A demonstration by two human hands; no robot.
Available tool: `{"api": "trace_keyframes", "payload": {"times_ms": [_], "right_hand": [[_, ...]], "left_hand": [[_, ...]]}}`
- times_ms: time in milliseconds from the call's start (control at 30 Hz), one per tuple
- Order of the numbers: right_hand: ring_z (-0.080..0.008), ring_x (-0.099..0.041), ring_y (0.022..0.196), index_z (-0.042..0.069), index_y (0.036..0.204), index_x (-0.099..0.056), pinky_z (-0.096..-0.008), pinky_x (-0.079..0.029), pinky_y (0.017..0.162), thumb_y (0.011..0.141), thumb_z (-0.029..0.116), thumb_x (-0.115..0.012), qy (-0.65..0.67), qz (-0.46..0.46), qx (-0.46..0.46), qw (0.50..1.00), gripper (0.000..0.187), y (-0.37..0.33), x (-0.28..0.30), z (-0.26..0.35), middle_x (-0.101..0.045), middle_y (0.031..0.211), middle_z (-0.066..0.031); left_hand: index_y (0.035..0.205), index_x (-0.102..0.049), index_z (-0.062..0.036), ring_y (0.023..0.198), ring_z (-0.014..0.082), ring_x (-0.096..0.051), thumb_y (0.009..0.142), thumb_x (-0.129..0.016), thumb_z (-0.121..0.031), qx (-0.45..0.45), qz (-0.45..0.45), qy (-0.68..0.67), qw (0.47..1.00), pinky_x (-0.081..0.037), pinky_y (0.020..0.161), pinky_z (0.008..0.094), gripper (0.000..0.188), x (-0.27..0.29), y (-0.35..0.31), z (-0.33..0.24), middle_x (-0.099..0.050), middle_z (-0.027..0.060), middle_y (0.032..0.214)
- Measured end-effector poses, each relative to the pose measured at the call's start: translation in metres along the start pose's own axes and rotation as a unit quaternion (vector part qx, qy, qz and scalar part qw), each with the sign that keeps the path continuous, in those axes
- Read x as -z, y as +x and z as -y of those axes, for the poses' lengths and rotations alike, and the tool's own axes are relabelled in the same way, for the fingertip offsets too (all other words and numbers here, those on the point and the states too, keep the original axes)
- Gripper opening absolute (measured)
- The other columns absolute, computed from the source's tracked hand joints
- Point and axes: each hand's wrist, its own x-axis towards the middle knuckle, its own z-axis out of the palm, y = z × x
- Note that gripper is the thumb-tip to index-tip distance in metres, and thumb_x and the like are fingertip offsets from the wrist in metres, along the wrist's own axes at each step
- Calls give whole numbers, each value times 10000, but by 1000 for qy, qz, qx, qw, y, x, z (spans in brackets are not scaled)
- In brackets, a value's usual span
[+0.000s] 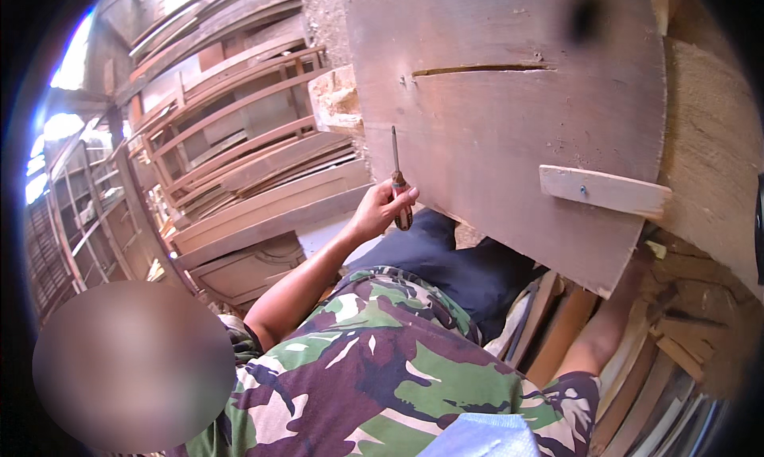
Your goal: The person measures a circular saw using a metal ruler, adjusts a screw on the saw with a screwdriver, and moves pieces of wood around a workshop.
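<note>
Screwdriver up in your left hand, by the worktop's left edge

And there you have it, left hand curled closed around the handle, the butt poking out below your fingers, the slim shaft pointing away from you with its tip in front of the wood; whether it touches, you can't tell from here. Your right arm runs up toward the worktop's near right corner, but the right hand is out of sight, so no telling how open it is or what it has hold of. Now, the feel of this tool: it should be light, rigid and hard to break, with most of the weight likely back in your palm. Stick with that fat handle, red and dark, which ought to give you good purchase unless dust or sweat makes it slick; the thin metal shaft would probably roll between your fingers

And look at that surface in front of you! Flat brownish wood, scuffed and chipped, with a long narrow slot across it. Over on the right lies a pale strip, stiff and rough-edged, a screw showing in its face. A chunky block juts out at the left, rough and splintery, and beyond it you've got slim wooden frames stacked in long bars
</note>
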Motion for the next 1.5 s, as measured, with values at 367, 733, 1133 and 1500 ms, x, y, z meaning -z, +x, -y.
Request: {"api": "trace_keyframes", "payload": {"times_ms": [367, 733, 1133, 1500], "right_hand": [[-281, -664, 1011, 11, 1260, -617, -429, -552, 929, 1045, 283, -783, -485, 69, 493, 719, 384, -461, -339, 24, -645, 1175, -156], [-247, -692, 1028, 0, 1416, -669, -380, -552, 950, 1015, 76, -581, -648, 264, 303, 647, 417, -530, -507, 13, -735, 1198, -163], [-241, -654, 844, 0, 1294, -733, -387, -540, 811, 969, 101, -605, -724, 291, 366, 507, 364, -552, -542, 27, -701, 979, -158], [-360, -707, 880, 39, 1349, -732, -460, -576, 818, 929, 83, -670, -730, 345, 459, 370, 427, -549, -551, 31, -680, 1014, -187]], "left_hand": [[1093, -759, -72, 855, 72, -610, 1161, -607, -488, -41, 161, -172, 971, -493, 799, 282, 448, -45, -2, -54, -709, -33, 933], [1597, -423, 135, 1328, 323, -684, 1149, -497, -21, -114, 210, -676, 697, -574, 1203, 430, 480, -13, 12, -43, -631, 259, 1491], [1635, -370, 108, 1532, 348, -528, 1158, -536, -44, -139, 190, -859, 454, -486, 1308, 438, 528, -24, 38, -42, -488, 249, 1664], [1601, -391, 125, 1469, 376, -589, 1158, -537, -35, -122, 174, -860, 463, -539, 1259, 457, 492, -33, 50, -47, -548, 282, 1591]]}}
